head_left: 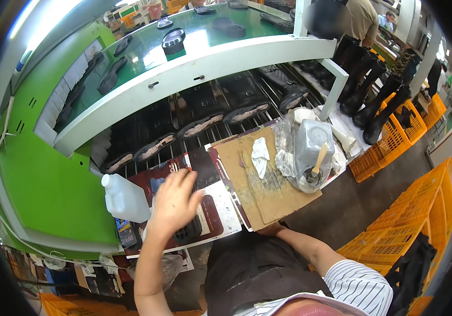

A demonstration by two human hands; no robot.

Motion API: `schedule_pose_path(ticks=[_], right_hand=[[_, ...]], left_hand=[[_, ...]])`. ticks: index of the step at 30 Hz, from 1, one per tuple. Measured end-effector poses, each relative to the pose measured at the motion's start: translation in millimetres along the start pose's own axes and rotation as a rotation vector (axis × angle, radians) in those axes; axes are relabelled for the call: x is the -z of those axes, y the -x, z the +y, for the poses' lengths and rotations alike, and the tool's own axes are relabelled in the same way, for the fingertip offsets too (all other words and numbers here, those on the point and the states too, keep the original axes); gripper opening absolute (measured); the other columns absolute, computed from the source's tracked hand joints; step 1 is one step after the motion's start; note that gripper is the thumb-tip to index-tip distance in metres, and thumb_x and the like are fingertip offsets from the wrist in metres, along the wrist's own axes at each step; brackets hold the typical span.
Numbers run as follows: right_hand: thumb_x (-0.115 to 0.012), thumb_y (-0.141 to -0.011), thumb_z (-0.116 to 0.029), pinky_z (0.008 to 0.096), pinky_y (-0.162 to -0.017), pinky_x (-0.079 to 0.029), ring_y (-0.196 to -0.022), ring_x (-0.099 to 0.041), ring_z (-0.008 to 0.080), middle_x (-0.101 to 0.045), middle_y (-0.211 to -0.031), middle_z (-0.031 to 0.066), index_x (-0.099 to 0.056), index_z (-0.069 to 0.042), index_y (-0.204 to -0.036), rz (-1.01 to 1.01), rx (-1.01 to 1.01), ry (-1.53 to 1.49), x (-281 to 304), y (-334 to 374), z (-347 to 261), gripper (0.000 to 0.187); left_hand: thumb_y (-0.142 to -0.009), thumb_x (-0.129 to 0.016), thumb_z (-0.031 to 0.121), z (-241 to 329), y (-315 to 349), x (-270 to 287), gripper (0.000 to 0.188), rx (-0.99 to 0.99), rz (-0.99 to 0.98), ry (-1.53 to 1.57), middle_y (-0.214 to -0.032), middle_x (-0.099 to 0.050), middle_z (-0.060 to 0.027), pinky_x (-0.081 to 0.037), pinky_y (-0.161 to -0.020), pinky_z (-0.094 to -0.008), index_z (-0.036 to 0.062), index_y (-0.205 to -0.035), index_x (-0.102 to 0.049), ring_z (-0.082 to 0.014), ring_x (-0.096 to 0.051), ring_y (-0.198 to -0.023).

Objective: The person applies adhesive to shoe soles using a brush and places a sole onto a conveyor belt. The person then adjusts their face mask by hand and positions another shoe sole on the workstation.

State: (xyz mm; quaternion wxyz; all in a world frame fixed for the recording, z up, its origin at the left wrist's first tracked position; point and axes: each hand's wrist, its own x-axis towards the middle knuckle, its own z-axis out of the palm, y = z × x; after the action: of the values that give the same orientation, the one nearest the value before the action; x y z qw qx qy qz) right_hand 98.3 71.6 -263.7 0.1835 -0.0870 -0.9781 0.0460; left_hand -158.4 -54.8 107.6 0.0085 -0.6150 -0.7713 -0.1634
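My left hand (176, 203) is raised over the left part of the work surface, its fingers stretched and apart with nothing visible in them. Partly behind it, a black shoe sole (186, 230) lies on maroon and white cardboard (231, 218). Just left of that hand stands a whitish plastic jug (126, 199). My right hand (272, 229) is at the front edge of a brown cardboard sheet (284, 197), its fingers hidden. On this sheet lies a crumpled white cloth (260, 158). At its right, a brush (319, 160) with a wooden handle stands in a cloudy plastic container (310, 138).
Black boots (194, 108) lie on a roller rack beyond the cardboard. Above runs a green belt (199, 39) carrying soles (173, 41), behind a pale metal frame (221, 59). Tall boots (376, 116) stand at right. Orange crates (399, 210) line the right side; a green machine panel (36, 158) is at left.
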Motion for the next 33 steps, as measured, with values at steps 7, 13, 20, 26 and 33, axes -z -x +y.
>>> schedule_pose_path(ticks=[7,13,20,26,33], right_hand=[[-0.052,-0.091,-0.036,0.0520,-0.101,-0.039,-0.123,-0.051,0.0349,-0.054,-0.133,0.0137,-0.056,-0.014,-0.130,0.071,0.023,0.018,1.2,-6.1,2.5,0.045],[-0.053,-0.089,-0.036,0.0524,-0.100,-0.040,-0.120,-0.053,0.0352,-0.056,-0.130,0.0143,-0.057,-0.013,-0.127,0.085,0.017,-0.008,-0.7,-4.4,4.0,0.045],[-0.056,-0.088,-0.033,0.0503,-0.098,-0.042,-0.116,-0.055,0.0349,-0.059,-0.126,0.0140,-0.059,-0.011,-0.125,0.065,0.098,0.229,6.8,-4.2,-0.9,0.043],[-0.059,-0.088,-0.033,0.0463,-0.098,-0.043,-0.114,-0.057,0.0319,-0.059,-0.126,0.0127,-0.058,-0.010,-0.125,0.033,0.028,0.104,27.7,-8.9,1.2,0.044],[-0.059,-0.089,-0.034,0.0445,-0.098,-0.043,-0.113,-0.057,0.0306,-0.059,-0.125,0.0125,-0.058,-0.009,-0.125,-0.079,-0.062,-0.059,52.7,-12.4,20.5,0.044]], left_hand=[[-0.090,-0.047,0.054,-81.6,7.7,-101.2,0.075,0.401,-0.473,-0.014,-0.153,-0.020,-0.0258,-0.026,-0.108,-0.0614,0.0102,-0.148,-0.030,-0.0482,-0.017,-0.141],[-0.087,-0.053,0.052,-72.6,23.3,-109.0,0.076,0.523,-0.360,0.102,-0.156,-0.017,-0.0210,-0.028,-0.107,-0.0622,0.0121,-0.149,-0.031,-0.0469,-0.014,-0.142],[-0.086,-0.057,0.048,-69.6,23.3,-110.1,0.074,0.539,-0.330,0.100,-0.155,-0.019,-0.0208,-0.029,-0.106,-0.0635,0.0117,-0.147,-0.034,-0.0471,-0.015,-0.141],[-0.086,-0.058,0.047,-69.6,21.4,-109.0,0.074,0.546,-0.326,0.117,-0.155,-0.019,-0.0206,-0.030,-0.106,-0.0635,0.0113,-0.147,-0.034,-0.0469,-0.016,-0.141],[-0.086,-0.058,0.047,-70.5,22.7,-108.5,0.074,0.547,-0.321,0.118,-0.156,-0.018,-0.0202,-0.029,-0.106,-0.0638,0.0115,-0.147,-0.034,-0.0463,-0.015,-0.142]])
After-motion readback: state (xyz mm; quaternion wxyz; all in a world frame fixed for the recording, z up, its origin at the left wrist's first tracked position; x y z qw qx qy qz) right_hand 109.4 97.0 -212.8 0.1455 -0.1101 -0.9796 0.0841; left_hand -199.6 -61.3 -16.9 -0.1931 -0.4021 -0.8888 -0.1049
